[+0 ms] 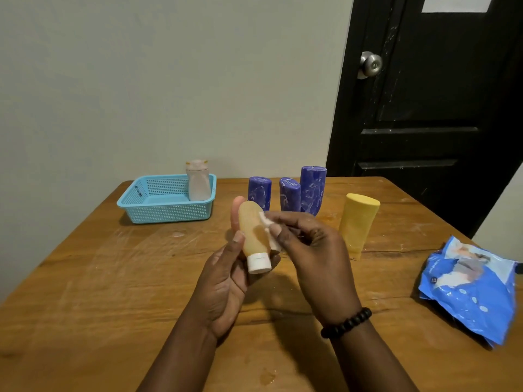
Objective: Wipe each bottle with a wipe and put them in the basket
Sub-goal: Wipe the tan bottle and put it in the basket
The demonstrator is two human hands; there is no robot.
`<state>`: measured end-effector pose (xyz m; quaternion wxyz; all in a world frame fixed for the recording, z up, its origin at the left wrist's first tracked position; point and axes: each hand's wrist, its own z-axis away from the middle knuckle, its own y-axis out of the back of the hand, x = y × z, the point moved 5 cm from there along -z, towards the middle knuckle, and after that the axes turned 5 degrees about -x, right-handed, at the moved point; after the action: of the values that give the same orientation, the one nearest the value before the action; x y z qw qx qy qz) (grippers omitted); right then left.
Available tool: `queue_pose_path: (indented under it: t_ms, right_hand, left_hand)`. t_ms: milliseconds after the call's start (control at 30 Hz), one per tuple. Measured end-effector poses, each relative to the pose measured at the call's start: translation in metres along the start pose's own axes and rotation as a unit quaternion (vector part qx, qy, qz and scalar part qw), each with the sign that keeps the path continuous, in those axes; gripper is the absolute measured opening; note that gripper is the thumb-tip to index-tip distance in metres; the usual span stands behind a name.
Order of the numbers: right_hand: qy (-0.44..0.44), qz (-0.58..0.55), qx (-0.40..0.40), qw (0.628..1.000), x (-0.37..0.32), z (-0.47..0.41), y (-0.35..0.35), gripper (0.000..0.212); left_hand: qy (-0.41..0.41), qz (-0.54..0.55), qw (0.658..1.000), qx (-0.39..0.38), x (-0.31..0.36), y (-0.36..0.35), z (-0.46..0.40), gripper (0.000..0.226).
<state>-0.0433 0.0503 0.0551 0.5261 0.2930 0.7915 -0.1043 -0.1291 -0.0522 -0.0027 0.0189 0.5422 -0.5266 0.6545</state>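
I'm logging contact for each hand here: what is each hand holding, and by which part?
The left hand holds the orange bottle by its body, white cap toward the camera. The right hand pinches a white wipe against the bottle's side.

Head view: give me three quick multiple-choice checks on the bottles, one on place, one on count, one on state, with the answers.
1. Where does the pale bottle stand?
A. In the blue basket
B. Beside the wipes pack
C. In front of the door

2. How many purple bottles stand on the table?
A. One
B. Three
C. Five

3. What is happening to the orange bottle?
A. It lies loose on the table
B. It stands in the basket
C. The left hand holds it while the right hand presses a wipe to it

Answers: 1 A, it stands upright in the basket's right rear corner. 2 B, three stand in a row behind the hands, left of the yellow bottle. 3 C, it is held above the table, white cap toward the camera, wipe against its side.
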Motion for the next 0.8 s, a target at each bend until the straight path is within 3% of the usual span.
queue_pose_path:
  t_ms: [133, 233, 333, 500, 667, 800]
  right_hand:
    - [0.020, 0.026, 0.049, 0.998, -0.016, -0.018, 0.012, 0.024]
    - [0.055, 0.134, 0.025, 0.989, -0.025, -0.034, 0.004, 0.022]
    - [0.114, 0.225, 0.014, 0.968, -0.027, -0.037, -0.008, 0.018]
    - [0.170, 0.229, 0.021, 0.958, -0.013, 0.004, -0.025, 0.017]
    - [0.188, 0.245, 0.058, 0.949, 0.001, 0.033, -0.030, 0.022]
    - [0.185, 0.272, 0.071, 0.942, -0.009, 0.013, -0.031, 0.027]
  left_hand:
    - [0.017, 0.057, 0.998, -0.026, -0.002, -0.003, 0.001, 0.057]
    - [0.009, 0.008, 1.000, -0.026, -0.006, 0.000, 0.001, 0.037]
    - [-0.010, -0.009, 1.000, -0.010, -0.006, -0.003, 0.001, 0.037]
    - [-0.056, 0.024, 0.998, 0.035, 0.001, 0.004, -0.004, 0.039]
    - [-0.030, 0.020, 0.999, 0.030, -0.002, 0.007, -0.004, 0.045]
    - [-0.037, -0.071, 0.997, 0.014, -0.007, 0.002, -0.003, 0.040]
